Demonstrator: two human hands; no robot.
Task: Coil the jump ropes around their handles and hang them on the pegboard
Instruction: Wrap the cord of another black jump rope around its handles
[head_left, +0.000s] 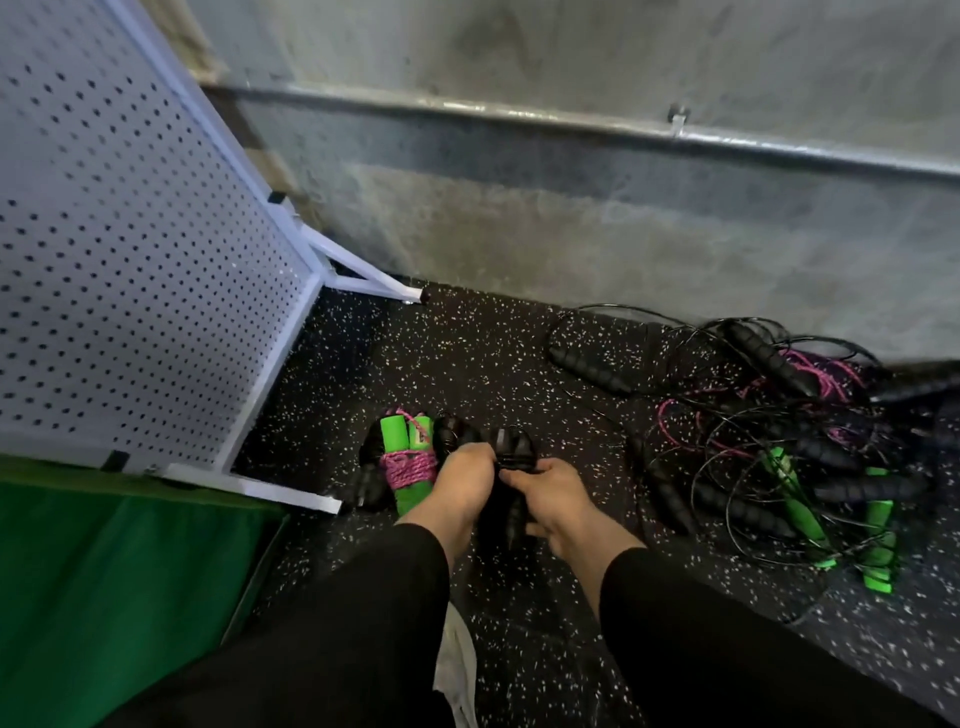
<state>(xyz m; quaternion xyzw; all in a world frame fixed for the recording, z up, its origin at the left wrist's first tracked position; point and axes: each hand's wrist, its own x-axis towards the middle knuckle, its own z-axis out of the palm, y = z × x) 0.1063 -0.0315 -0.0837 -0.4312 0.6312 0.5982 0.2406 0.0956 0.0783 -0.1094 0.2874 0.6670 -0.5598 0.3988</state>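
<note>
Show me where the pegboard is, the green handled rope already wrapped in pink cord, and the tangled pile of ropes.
pegboard (130, 270), head view, on its perforated white face.
wrapped green rope (408, 465), head view, on the pink cord coils.
tangled pile (779, 457), head view, on a black handle mid-pile.

pegboard close left, tangled ropes right, bare floor between

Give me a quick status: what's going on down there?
Both hands, left and right, grip black-handled rope. One green-handled bundle coiled beside it. Pegboard bare. Tangled pile waits right.
</note>
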